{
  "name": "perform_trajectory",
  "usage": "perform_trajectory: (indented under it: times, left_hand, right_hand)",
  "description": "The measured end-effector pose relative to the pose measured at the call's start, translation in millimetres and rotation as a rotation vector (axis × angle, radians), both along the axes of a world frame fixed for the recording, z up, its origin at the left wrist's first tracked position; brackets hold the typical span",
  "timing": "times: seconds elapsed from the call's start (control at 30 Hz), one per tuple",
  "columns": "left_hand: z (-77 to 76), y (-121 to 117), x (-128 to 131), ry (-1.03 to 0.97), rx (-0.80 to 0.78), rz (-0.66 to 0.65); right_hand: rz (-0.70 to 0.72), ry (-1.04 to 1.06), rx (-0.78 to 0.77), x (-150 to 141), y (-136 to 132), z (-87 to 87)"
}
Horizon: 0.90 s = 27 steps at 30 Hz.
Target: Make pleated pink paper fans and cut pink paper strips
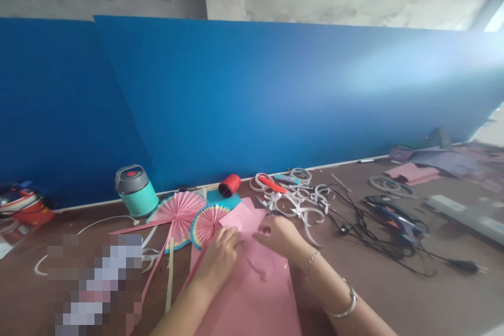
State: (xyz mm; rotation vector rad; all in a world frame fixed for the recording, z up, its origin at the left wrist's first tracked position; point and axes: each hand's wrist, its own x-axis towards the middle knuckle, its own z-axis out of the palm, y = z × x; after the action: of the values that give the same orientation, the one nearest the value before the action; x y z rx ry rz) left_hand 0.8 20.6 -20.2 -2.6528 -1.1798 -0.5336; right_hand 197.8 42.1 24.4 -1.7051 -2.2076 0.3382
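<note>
A large sheet of pink paper (260, 283) lies on the table in front of me, with a smaller pink piece (241, 216) at its far end. My left hand (220, 257) rests on the paper's left side, fingers stretched out over the smaller piece's near edge. Curled at the right edge of the pink paper is my right hand (280, 236), its fingers closed; what they grip is hidden. Just beyond my left hand lies a pink pleated paper fan (208, 223) with a yellow and blue rim. A larger pleated fan (179, 215) spreads to its left.
Tangled white strips (299, 202) with red-handled scissors (271, 184) lie beyond my right hand. A red spool (229, 186) and a teal container (137, 194) stand near the blue panel (275, 100). Right are a glue gun (397, 223), black cables (360, 226) and a power strip (464, 215).
</note>
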Motion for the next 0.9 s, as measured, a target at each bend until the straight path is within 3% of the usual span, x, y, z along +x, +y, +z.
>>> perform_trajectory:
  times: [0.07, 0.17, 0.4, 0.6, 0.77, 0.9]
  left_hand:
    - [2.6, 0.8, -1.5, 0.007, -0.018, 0.031]
    - [7.8, 3.5, -5.6, 0.014, -0.063, 0.112]
    - [7.6, 20.0, -14.5, -0.005, -0.066, 0.276]
    - [-0.3, 34.8, -18.7, -0.064, 0.038, 0.36]
    - [10.9, 18.2, -17.7, -0.095, 0.151, 0.191]
    - [26.9, 1.0, -14.6, -0.148, 0.187, 0.102]
  right_hand:
    - [0.101, -0.13, -0.023, -11.5, -13.2, 4.9]
    - [0.092, -0.27, -0.09, -28.6, -28.5, 9.2]
    - [0.105, -0.253, -0.13, -42.7, -34.3, 3.7]
    - [-0.001, -0.268, -0.114, -43.7, -23.7, -6.8]
    - [-0.021, -0.224, 0.016, -32.1, -15.9, -3.2]
    - [0.135, -0.131, 0.19, -20.3, -16.5, 8.7]
